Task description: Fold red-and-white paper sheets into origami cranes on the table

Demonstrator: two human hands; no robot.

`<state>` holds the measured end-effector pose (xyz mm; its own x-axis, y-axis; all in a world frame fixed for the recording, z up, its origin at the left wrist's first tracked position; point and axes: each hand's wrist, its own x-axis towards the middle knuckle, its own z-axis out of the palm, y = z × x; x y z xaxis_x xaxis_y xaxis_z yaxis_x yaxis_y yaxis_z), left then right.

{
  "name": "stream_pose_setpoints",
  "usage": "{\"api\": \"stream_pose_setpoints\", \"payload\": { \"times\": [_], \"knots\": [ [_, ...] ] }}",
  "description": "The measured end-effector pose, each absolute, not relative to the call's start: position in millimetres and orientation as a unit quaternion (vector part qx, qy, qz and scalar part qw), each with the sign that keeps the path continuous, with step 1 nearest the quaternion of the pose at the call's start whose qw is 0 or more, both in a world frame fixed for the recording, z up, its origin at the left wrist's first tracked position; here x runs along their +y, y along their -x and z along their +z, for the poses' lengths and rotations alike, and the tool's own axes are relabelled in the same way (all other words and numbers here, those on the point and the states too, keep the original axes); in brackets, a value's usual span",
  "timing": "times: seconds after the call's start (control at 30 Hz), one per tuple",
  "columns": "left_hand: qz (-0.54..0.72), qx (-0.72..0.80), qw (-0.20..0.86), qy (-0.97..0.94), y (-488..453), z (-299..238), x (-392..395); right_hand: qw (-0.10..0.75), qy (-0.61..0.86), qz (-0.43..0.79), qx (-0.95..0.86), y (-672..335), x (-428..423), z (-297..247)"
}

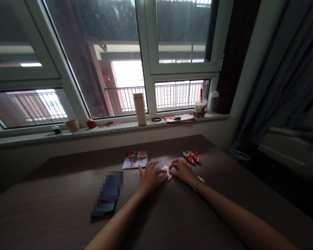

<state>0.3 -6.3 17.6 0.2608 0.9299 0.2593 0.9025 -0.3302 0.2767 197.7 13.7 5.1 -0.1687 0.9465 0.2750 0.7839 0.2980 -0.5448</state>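
A small folded piece of paper (pixel 167 172), white with red edges, lies on the table between my two hands. My left hand (pixel 151 176) holds its left side with thumb and forefinger, the other fingers lifted and spread. On the right side, the fingertips of my right hand (pixel 183 171) pinch the paper's edge and partly cover it. Just beyond my right hand sit red and white folded paper figures (pixel 192 157) with pointed tips. A colourful printed packet or booklet (pixel 135 160) rests beyond my left hand.
A pixelated phone-like object (pixel 108 196) lies left of my left forearm on the brown table (pixel 54 194). Along the windowsill (pixel 120 129) stand a beige flask (pixel 139 109), a paper cup (pixel 72 125), scissors (pixel 177 118) on red sheets and a drink cup (pixel 200 104) with a straw.
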Motion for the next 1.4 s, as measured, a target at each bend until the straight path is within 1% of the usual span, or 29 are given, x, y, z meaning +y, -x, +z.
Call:
{"api": "stream_pose_setpoints", "payload": {
  "times": [0.47,0.67,1.4],
  "knots": [
    [0.18,0.58,0.045,-0.793,4.5,16.7,-4.9,0.27,0.564,0.149,-0.766,-200.6,13.4,4.2],
    [0.187,0.575,0.04,-0.795,5.3,16.3,-5.0,0.277,0.554,0.154,-0.77,-201.0,13.0,2.7],
    [0.176,0.579,0.046,-0.794,4.9,19.7,-6.8,0.236,0.554,0.165,-0.781,-200.5,6.9,9.9]
  ]
}}
